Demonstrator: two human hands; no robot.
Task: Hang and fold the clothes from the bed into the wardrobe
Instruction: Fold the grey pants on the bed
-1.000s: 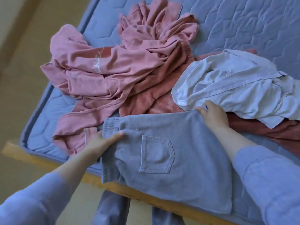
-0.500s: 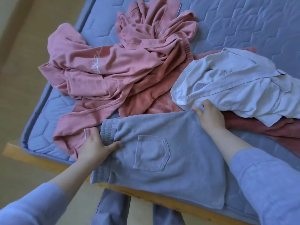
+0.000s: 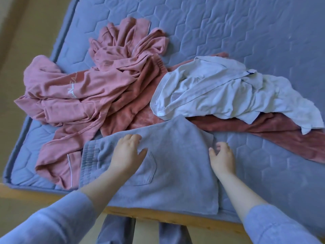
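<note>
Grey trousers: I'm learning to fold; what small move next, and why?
Probably pinch the right edge of the grey trousers with the right hand, which sits beside it, and fold leftward; the left hand lies flat by the pocket, pinning them.

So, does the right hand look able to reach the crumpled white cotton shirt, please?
Probably yes: the right hand looks free, and the crumpled white shirt lies uppermost, just beyond the grey fleece trousers, with nothing over it.
</note>
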